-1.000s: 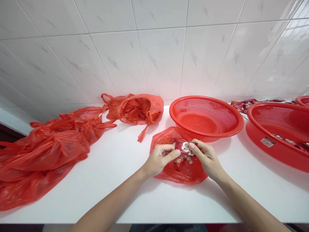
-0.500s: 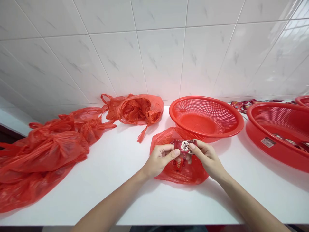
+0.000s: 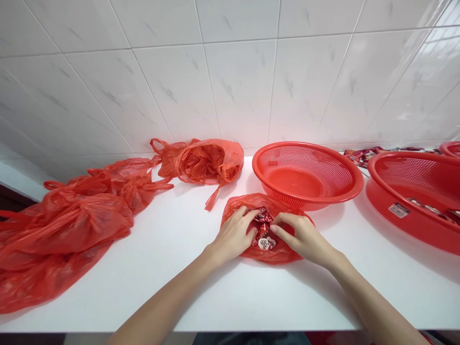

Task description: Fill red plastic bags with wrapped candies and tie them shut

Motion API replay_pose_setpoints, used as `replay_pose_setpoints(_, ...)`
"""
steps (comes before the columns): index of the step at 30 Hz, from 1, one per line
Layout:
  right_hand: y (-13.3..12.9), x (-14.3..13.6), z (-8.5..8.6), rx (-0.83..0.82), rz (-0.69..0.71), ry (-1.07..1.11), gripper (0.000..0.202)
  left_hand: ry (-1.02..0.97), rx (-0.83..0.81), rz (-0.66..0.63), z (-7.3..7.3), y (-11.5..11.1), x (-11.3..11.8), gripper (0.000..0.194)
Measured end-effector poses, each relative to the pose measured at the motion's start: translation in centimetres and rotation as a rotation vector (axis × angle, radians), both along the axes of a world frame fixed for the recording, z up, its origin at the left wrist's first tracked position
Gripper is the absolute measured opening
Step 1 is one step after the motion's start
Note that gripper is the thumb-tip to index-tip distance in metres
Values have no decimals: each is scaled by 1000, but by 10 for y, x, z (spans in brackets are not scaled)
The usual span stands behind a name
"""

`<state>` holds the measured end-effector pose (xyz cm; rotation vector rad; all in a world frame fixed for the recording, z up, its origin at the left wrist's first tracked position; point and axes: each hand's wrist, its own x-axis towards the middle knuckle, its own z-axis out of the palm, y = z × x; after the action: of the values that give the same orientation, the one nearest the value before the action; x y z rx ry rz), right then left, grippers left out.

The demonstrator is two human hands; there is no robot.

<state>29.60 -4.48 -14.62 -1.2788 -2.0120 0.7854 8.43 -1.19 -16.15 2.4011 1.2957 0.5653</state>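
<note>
White tabletop [image 3: 168, 282] bears, at near centre, wrapped packets [image 3: 266, 243] inside an open red bag [image 3: 282, 257], the left hand [image 3: 233, 235] loosely curled over them, the right hand [image 3: 305, 238] bent-fingered opposite, either's grip impossible to tell, where a light touch should spare thin plastic, with a red basket [image 3: 296, 182] just beyond.

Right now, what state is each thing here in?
Front red plastic bag: open.
Shiny red printed packets inside it: heaped.
Round red perforated plastic basket: upright, uncovered.
Labelled red perforated plastic basket: upright, holding packets.
Stuffed red plastic bag: mouth open.
Leftmost red plastic bag heap: crumpled.
Glossy red packets by wall: piled.
Far-right red basket: mostly unseen.
</note>
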Motion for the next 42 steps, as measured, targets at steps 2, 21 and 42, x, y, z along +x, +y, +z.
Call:
replay_pose_setpoints(2, 0, 0, -2, 3, -2, -32, 26, 18, 8, -14, -4, 3, 3, 49)
replay_pose_setpoints(21, 2, 3, -10, 28, -20, -338, 48, -112, 259, -35, -13, 13, -3, 45)
replay_pose_setpoints(42, 7, 3, -22, 77, -111, -186, 36, -296, -1, -129, 9, 14, -5, 35)
